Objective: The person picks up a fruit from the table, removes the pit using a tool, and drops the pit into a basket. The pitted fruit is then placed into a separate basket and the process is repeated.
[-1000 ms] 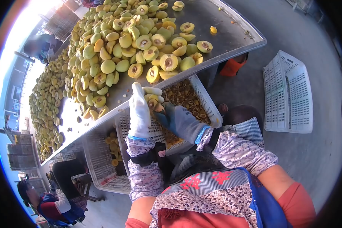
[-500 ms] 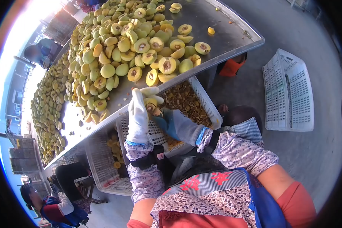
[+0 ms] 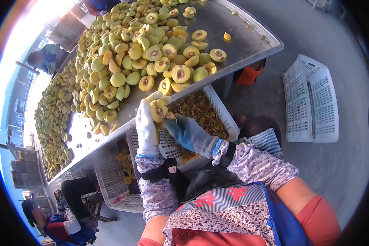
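Observation:
My left hand, in a white glove, is closed around a cut apricot just past the table's near edge. The yellow flesh and brown centre of the fruit face up. My right hand, in a grey-blue glove, is closed right beside the fruit. Something small and brownish shows at its fingertips, too small to name. Below both hands stands a white crate holding many brown pits or scraps. Beyond them, a large heap of halved apricots covers much of the metal table.
The table's raised metal rim runs just beyond my hands. A second crate with some fruit pieces stands below at the left. A white crate sits on the floor at the right. Other people sit along the table's left side.
The apricot in my left hand now shows more of its cut face, above the fingers. My right hand has shifted slightly and its fingertips stay near the fruit.

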`<state>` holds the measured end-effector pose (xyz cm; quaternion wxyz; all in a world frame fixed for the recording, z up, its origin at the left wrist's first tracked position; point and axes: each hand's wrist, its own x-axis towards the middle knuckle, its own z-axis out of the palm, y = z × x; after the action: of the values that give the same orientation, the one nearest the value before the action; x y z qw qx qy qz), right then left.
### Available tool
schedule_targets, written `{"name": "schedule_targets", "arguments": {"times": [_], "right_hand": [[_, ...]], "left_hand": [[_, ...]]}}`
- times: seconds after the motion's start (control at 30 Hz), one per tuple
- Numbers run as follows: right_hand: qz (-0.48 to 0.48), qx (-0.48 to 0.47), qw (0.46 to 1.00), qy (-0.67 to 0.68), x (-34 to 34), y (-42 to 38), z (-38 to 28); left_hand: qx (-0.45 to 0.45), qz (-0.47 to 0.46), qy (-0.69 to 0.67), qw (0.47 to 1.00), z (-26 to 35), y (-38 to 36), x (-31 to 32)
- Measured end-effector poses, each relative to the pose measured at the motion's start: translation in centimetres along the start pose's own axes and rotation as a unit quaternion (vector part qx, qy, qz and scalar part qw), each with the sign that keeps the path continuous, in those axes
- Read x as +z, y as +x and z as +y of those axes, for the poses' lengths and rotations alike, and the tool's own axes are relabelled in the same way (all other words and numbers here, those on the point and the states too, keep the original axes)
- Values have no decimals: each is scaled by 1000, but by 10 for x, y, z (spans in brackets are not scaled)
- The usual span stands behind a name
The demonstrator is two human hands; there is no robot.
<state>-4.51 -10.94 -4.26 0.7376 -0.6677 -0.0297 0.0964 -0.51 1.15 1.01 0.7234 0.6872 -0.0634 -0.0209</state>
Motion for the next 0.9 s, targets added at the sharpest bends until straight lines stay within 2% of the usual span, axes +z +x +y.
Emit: {"name": "schedule_targets", "arguments": {"times": [0.07, 0.13, 0.2, 0.33, 0.4, 0.43, 0.5, 0.53, 0.6, 0.63, 0.7, 0.8, 0.9], "right_hand": [[8, -23, 1000, 2, 2, 1, 3], [20, -47, 999, 4, 1, 1, -4], [-10, 35, 999, 38, -1, -1, -13], [-5, 43, 999, 23, -1, 2, -11], [-68, 118, 990, 34, -9, -2, -26], [-68, 118, 990, 34, -12, -2, -34], [-105, 194, 975, 27, -17, -3, -46], [-105, 194, 975, 28, -18, -4, -43], [-86, 94, 990, -59, -19, -4, -33], [-87, 94, 990, -59, -18, -3, -26], [-46, 21, 981, -188, -17, -2, -12], [-59, 31, 987, -147, -11, -2, -5], [-66, 69, 991, -98, -7, -5, -9]], "left_hand": [[-47, 48, -67, 995, -5, 3, 1], [-35, 42, -37, 998, -6, 2, 5], [-23, 34, -6, 999, -7, 2, 8], [11, 33, 27, 999, -7, 1, 11], [35, 39, 54, 997, -8, 0, 10], [47, 46, 44, 997, -10, 0, 9], [58, 53, 34, 996, -9, -2, 9], [55, 49, 48, 996, -4, -4, 9], [52, 44, 63, 996, 0, -5, 9], [21, 44, 44, 998, 1, -5, 7], [-9, 44, 25, 999, 2, -5, 6], [-13, 36, 43, 998, 0, -4, 4], [33, 25, 85, 995, -11, -1, 1]]}}
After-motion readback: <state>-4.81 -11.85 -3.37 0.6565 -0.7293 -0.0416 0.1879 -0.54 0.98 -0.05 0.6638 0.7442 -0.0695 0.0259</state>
